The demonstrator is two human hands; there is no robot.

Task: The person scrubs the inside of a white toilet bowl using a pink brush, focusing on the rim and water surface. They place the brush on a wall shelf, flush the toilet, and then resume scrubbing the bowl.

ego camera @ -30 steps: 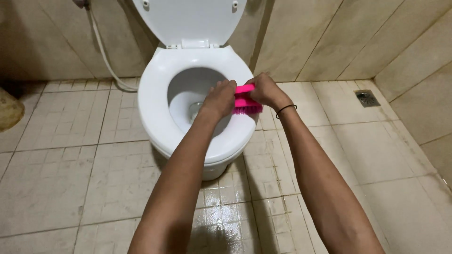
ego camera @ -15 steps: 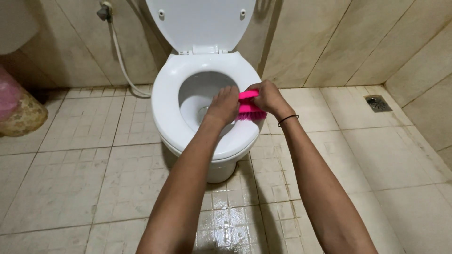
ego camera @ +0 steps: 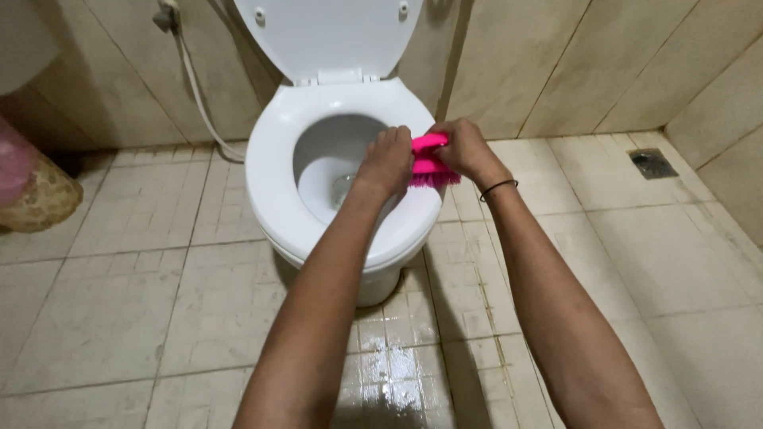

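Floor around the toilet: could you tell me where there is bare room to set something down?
Bare tile lies right of the toilet, up to the drain. Left, tile is free between toilet and basket. In front it looks wet. The rim is crowded: left hand and right hand grip the pink brush.

Single head view, worn camera looked steeply down and forward along both forearms. Faced the toilet [ego camera: 334,199] and the tiled back wall [ego camera: 556,63]. Fairly close range; floor [ego camera: 127,302] filled the lower frame.

A tiled bathroom: a white toilet [ego camera: 342,175] with raised lid [ego camera: 330,36], a floor drain [ego camera: 652,163].
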